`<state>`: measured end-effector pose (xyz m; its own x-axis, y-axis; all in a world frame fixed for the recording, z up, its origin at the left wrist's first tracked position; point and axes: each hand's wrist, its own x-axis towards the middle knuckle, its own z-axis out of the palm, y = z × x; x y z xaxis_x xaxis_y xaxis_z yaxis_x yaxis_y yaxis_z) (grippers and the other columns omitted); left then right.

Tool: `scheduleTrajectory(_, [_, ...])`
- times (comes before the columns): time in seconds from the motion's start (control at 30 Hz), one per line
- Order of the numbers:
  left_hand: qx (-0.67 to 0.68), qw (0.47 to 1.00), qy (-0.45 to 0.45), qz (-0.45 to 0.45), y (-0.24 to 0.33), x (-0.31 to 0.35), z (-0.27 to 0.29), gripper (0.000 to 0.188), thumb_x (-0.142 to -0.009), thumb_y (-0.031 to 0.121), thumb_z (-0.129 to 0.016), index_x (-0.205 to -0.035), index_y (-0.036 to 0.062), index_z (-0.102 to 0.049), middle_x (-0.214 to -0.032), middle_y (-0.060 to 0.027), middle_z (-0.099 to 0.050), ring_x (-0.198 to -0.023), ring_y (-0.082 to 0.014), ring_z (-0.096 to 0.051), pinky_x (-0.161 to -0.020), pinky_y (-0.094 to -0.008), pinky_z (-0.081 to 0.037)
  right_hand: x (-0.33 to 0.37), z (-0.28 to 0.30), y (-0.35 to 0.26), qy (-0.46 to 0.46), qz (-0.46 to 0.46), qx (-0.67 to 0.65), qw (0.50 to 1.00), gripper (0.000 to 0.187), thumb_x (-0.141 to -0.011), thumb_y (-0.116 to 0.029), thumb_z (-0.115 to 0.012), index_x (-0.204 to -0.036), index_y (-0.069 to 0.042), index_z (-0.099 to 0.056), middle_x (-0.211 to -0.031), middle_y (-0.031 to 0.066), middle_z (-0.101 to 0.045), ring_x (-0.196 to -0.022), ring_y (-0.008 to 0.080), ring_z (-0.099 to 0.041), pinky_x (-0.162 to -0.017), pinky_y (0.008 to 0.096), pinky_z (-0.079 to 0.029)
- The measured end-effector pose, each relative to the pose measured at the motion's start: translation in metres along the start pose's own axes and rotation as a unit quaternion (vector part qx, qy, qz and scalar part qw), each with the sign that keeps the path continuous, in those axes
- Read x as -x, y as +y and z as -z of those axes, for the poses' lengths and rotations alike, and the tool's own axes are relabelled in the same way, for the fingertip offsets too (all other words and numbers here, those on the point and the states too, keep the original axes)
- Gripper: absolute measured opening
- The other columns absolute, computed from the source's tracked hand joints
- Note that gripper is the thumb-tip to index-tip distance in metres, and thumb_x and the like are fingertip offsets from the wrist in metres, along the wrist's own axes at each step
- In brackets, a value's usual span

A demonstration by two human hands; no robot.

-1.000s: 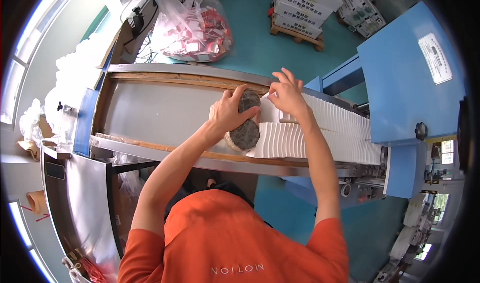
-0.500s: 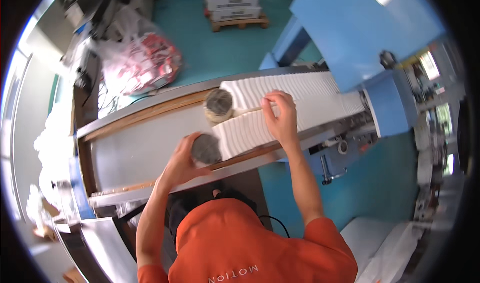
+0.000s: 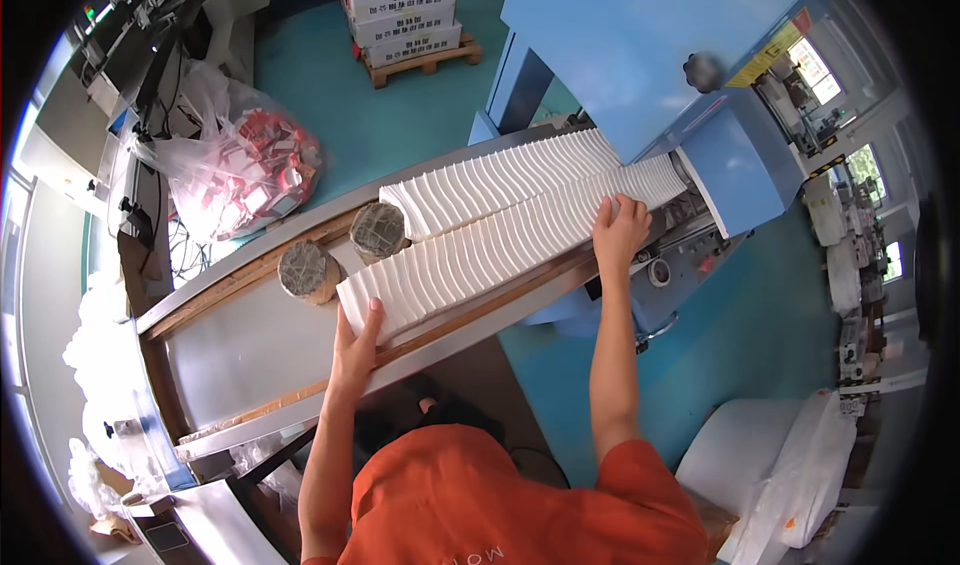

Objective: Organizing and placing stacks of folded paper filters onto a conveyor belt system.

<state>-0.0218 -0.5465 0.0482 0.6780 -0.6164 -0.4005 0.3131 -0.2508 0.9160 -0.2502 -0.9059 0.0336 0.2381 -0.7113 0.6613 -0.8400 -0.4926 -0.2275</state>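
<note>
Left hand (image 3: 354, 358), left of centre: thumb and fingers spread apart, set against the left end of the near row of wavy white sheets (image 3: 500, 253), a diagonal run through mid-frame. Right hand (image 3: 621, 231), right of centre: fingers half curled at the same row's near edge; grip impossible to tell. Far row of white sheets (image 3: 490, 183), alongside, above. Two grey-topped cylinders (image 3: 378, 229), left of centre. Blue machine (image 3: 620, 45), upper right.

Near stack (image 3: 500, 236) beside far stack (image 3: 490, 179) on tray (image 3: 235, 353); two cylinders (image 3: 378, 230) left of latter; bag (image 3: 252, 165) behind tray.
</note>
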Motion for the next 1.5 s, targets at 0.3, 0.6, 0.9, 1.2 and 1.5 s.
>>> scheduleTrajectory(0.3, [-0.005, 1.0, -0.007, 0.017, 0.002, 0.01, 0.016, 0.055, -0.096, 0.043, -0.058, -0.13, -0.0001, -0.048, -0.116, -0.012, -0.06, -0.106, -0.0185, -0.056, -0.094, -0.0338, -0.044, -0.012, 0.017, -0.006, -0.067, 0.074, -0.011, 0.995, 0.017, -0.09, -0.024, -0.062, -0.091, -0.008, -0.059, -0.106, 0.0124, -0.051, -0.098, 0.0357, -0.048, -0.082, 0.0512, -0.038])
scheduleTrajectory(0.6, [-0.133, 0.979, 0.157, 0.013, 0.021, 0.047, 0.145, 0.058, -0.086, 0.043, -0.07, -0.124, 0.0028, -0.052, -0.102, -0.0084, -0.065, -0.085, -0.0167, -0.062, -0.065, -0.0278, -0.05, 0.046, 0.056, -0.124, -0.458, -0.138, -0.377, 0.793, 0.069, -0.082, -0.047, -0.072, -0.124, 0.002, -0.047, -0.111, 0.0184, -0.063, -0.102, 0.0275, -0.061, -0.089, 0.0383, -0.049])
scheduleTrajectory(0.9, [-0.012, 0.982, 0.187, 0.006, 0.021, 0.066, 0.196, 0.063, -0.082, 0.035, -0.075, -0.13, 0.0041, -0.048, -0.115, -0.0103, -0.061, -0.104, -0.0205, -0.058, -0.087, -0.0353, -0.047, 0.101, 0.092, -0.237, -0.447, -0.09, -0.551, 0.7, 0.084, -0.072, -0.036, -0.083, -0.131, 0.005, -0.038, -0.118, 0.0173, -0.061, -0.11, 0.0261, -0.06, -0.095, 0.036, -0.047])
scheduleTrajectory(1.2, [0.214, 0.828, 0.507, -0.112, -0.14, 0.349, 0.355, 0.062, -0.086, 0.017, -0.072, -0.137, 0.0029, -0.041, -0.124, -0.0106, -0.058, -0.113, -0.0215, -0.056, -0.098, -0.0365, -0.043, 0.229, 0.192, -0.488, -0.579, 0.233, -0.583, 0.52, 0.082, -0.071, -0.023, -0.086, -0.131, 0.001, -0.037, -0.118, 0.0143, -0.059, -0.108, 0.0239, -0.06, -0.09, 0.037, -0.05])
scheduleTrajectory(1.5, [0.29, 0.409, 0.864, 0.032, -0.28, 0.513, 0.186, 0.071, -0.085, 0.027, -0.076, -0.141, 0.0031, -0.039, -0.134, -0.0077, -0.052, -0.122, -0.0202, -0.049, -0.102, -0.0372, -0.04, 0.595, 0.269, -0.711, -0.661, 0.683, -0.297, 0.091, 0.116, -0.061, -0.07, -0.077, -0.136, 0.006, -0.032, -0.124, 0.0333, -0.054, -0.118, 0.0419, -0.054, -0.103, 0.042, -0.041])
